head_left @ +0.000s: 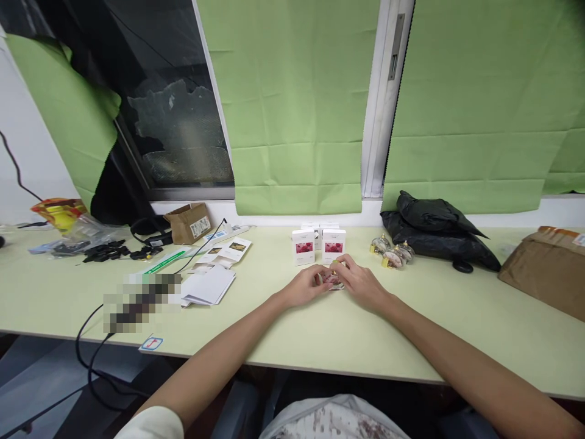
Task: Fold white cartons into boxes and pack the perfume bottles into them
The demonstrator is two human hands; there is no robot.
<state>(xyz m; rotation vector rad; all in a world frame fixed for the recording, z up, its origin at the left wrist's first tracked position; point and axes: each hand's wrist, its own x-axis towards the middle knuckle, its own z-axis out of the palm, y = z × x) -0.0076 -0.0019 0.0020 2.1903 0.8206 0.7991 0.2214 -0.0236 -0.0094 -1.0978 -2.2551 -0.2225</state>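
A small clear bottle-like container with pinkish contents [335, 283] is on the table in front of me, partly hidden by my fingers. My left hand [299, 288] has its fingers closed around the left side of it. At its top, my right hand [361, 283] pinches with thumb and fingers, where a bit of yellow-green shows. Just behind stand two upright white boxes with red flower pictures, a left one [304, 249] and a right one [334, 244]. To the right lie several similar clear containers with gold caps [397, 255].
Flattened white cartons [210, 285] lie left of my hands, near a black cable and a blurred patch. Farther back stands an open cardboard box [188, 223]. On the right are black plastic bags [434, 235] and a brown parcel [546, 271]. The table's front edge runs below my forearms.
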